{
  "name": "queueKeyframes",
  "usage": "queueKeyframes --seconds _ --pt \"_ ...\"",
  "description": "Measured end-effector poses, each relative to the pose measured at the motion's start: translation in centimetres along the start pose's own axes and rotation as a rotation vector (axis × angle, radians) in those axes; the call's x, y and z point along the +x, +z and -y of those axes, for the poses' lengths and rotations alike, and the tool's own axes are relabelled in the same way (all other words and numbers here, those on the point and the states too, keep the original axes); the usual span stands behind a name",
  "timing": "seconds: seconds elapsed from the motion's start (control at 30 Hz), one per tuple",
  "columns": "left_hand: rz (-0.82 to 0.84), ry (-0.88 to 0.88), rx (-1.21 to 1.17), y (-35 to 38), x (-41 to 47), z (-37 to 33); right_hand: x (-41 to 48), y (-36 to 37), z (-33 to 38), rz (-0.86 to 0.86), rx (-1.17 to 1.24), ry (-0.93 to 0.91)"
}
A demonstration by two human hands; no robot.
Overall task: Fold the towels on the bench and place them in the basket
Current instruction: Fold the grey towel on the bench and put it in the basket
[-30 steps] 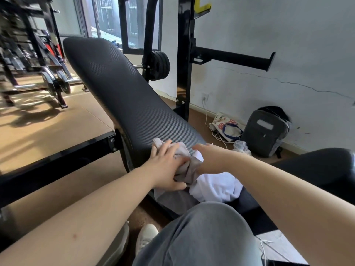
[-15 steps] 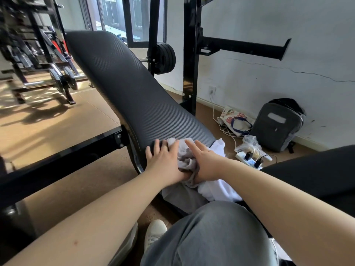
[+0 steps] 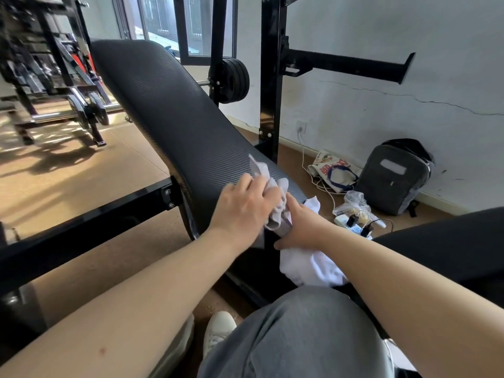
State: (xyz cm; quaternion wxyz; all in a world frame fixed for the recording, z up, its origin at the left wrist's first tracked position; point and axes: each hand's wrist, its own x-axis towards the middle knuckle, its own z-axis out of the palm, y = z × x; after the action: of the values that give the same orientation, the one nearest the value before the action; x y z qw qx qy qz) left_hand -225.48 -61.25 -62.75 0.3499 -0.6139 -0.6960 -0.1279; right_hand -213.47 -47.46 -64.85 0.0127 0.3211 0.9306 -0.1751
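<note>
A crumpled grey towel (image 3: 272, 192) lies bunched at the lower end of the black inclined bench pad (image 3: 169, 110). My left hand (image 3: 242, 205) grips it from the left, fingers curled over the cloth. My right hand (image 3: 300, 227) holds the towel's lower part from the right, its fingertips hidden in the fabric. A white towel (image 3: 308, 268) lies crumpled just under my right wrist, in the gap between the pad and the black seat (image 3: 450, 246). No basket is in view.
My grey-trousered knee (image 3: 294, 336) and white shoe (image 3: 218, 328) fill the near foreground. A black rack upright (image 3: 268, 77) stands behind the pad. On the floor by the wall lie a grey backpack (image 3: 392, 175), a printed tote bag (image 3: 332, 170) and a power strip (image 3: 351, 222).
The grey towel has been gathered into a tighter bunch and drawn up onto the pad; a corner now sticks up above my left hand. My right hand has dropped lower on the cloth.
</note>
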Motion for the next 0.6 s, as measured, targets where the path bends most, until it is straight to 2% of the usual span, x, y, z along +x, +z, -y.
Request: queueKeyframes --seconds 0.03,0.1,0.17,0.27,0.3,0.37,0.47,0.6 --pt "-0.026 0.003 0.023 -0.2 0.3 0.5 0.1 -0.2 -0.2 0.007 0.007 0.021" --pt "0.041 0.020 0.062 0.0 -0.1 1.0 -0.1 -0.4 -0.2 -0.003 0.039 0.016" --pt "0.222 0.038 0.011 1.1 -1.9 0.8 -0.3 -0.5 0.4 -0.051 0.115 -0.016" --pt "0.506 0.030 -0.232 2.5 -4.9 0.7 -0.7 -0.5 1.0 -0.062 0.083 -0.081" --pt "0.512 0.020 -0.317 2.5 -5.3 0.8 -0.8 -0.5 1.1 -0.043 0.064 -0.098" --pt "0.418 -0.019 -0.481 2.0 -5.3 1.2 -0.8 -0.2 1.3 -0.019 0.050 -0.140" --pt "0.283 0.008 -0.580 1.6 -4.9 1.6 -0.3 -0.1 2.2 -0.062 0.198 -0.084" --pt "0.447 0.092 -0.398 1.6 -5.2 1.8 0.3 -1.3 4.2 -0.153 0.420 0.074"
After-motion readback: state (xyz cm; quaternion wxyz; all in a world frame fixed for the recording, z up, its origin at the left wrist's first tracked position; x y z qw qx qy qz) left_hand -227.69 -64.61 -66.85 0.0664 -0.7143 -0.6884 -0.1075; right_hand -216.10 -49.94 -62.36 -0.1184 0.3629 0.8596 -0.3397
